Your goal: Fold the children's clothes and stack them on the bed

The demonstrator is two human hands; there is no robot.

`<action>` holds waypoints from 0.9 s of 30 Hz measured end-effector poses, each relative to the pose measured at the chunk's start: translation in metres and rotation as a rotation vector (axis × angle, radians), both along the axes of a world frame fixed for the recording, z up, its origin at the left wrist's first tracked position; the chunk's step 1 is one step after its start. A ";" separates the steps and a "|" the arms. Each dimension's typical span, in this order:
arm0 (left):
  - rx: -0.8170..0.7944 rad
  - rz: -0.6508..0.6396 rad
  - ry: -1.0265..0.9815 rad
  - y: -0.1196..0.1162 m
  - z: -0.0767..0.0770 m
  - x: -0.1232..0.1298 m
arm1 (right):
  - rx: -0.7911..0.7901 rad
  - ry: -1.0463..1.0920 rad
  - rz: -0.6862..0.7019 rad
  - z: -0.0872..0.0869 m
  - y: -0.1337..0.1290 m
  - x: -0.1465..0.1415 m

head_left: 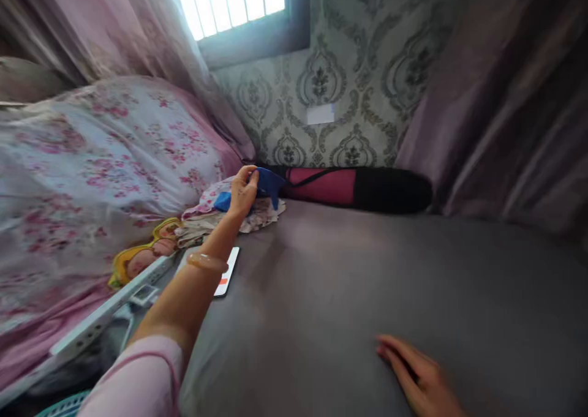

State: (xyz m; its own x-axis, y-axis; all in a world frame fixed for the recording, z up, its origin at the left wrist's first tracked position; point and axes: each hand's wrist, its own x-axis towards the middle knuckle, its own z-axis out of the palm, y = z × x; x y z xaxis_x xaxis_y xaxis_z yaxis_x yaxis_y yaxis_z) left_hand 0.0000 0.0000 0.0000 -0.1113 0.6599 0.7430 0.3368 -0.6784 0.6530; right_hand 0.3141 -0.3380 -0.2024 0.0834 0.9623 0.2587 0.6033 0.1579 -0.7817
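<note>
Because a white bar with dark holes (pixel 103 314) is lying close to the pink sleeve (pixel 142 371), the sleeve could be caught on its edge if it is pulled back low. Near the far end of the bar, a yellow cushion (pixel 120 269) is lying, and it could be knocked by a wide swing of the elbow. A phone (pixel 232 270) is being partly covered by the left forearm (pixel 181 300); it could be pushed or pressed by accident while attention is being given elsewhere. By the left hand (pixel 243 191), a blue cloth (pixel 270 182) is being pinched between thumb and fingers, above a pile of clothes (pixel 264 215). Since only one edge is being gripped, the cloth could be dropped, or other pieces could be dragged if its hanging end is being caught; whether the pile is being touched by this end cannot be told. Behind it, a red and black bag (pixel 321 189) is lying. Over the grey bed (pixel 367 270), the right hand (pixel 420 371) is being held with loosely bent fingers, nothing visible in it. As no support is being given by it, the cloth could be twisted.
</note>
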 end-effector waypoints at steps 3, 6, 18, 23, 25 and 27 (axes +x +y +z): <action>0.022 -0.070 0.027 -0.023 0.000 0.036 | -0.010 0.017 -0.027 0.012 0.002 -0.009; 0.032 -0.201 0.078 -0.053 0.000 0.065 | -0.054 0.058 -0.030 0.022 0.002 -0.013; -0.091 -0.732 0.342 -0.170 -0.018 0.124 | 0.198 0.260 -0.098 0.123 0.045 -0.019; -0.152 -0.766 0.361 -0.191 -0.036 0.128 | 0.176 0.192 0.051 0.143 0.074 -0.039; -0.166 -0.684 0.347 -0.195 -0.051 0.120 | 0.138 0.147 0.088 0.141 0.085 -0.037; -0.158 -0.553 0.346 -0.201 -0.069 0.107 | 0.116 0.121 0.062 0.137 0.094 -0.030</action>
State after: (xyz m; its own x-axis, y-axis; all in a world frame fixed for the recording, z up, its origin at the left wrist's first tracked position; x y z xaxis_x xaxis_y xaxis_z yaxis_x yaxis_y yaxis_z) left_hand 0.1074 -0.2014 -0.0686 0.5019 0.6549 0.5650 0.1750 -0.7166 0.6752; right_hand 0.2839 -0.2440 -0.0650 0.0623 0.9309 0.3598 0.4922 0.2850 -0.8225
